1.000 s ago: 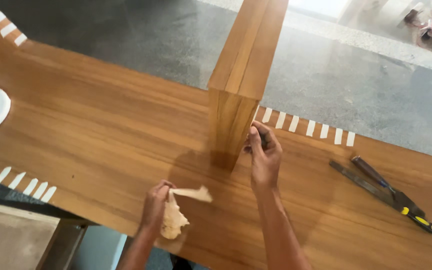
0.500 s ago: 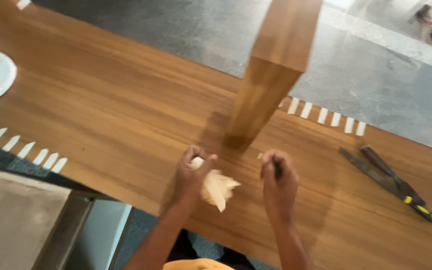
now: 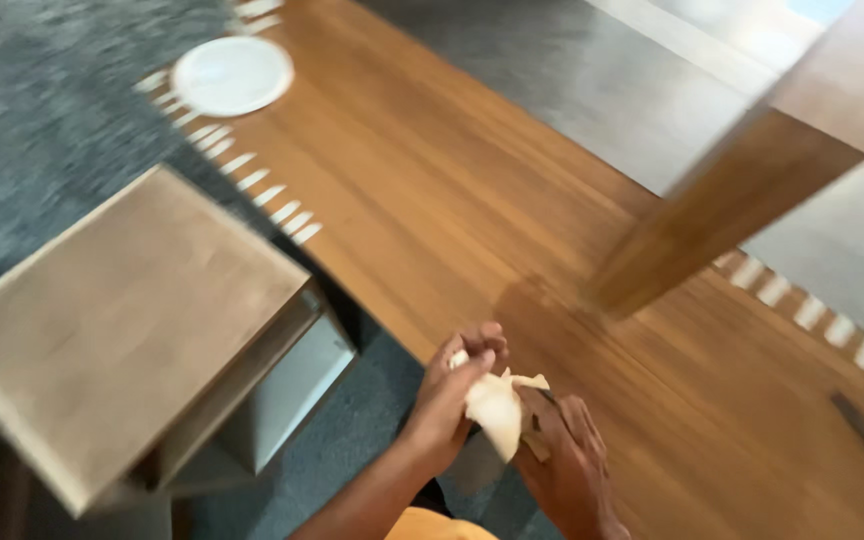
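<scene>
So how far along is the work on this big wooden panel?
Done: the upright block stands on the wooden panel. In hand: the left hand and right hand hold a pale cloth at the panel's near edge. What is left cannot be told; the picture is blurred.

A long brown wooden panel (image 3: 432,200) is lying across a grey speckled floor (image 3: 42,110), an upright wooden post (image 3: 742,190) rising from it. A pale plywood box (image 3: 122,320) is standing beside the panel; daylight is brightening the far floor.
</scene>
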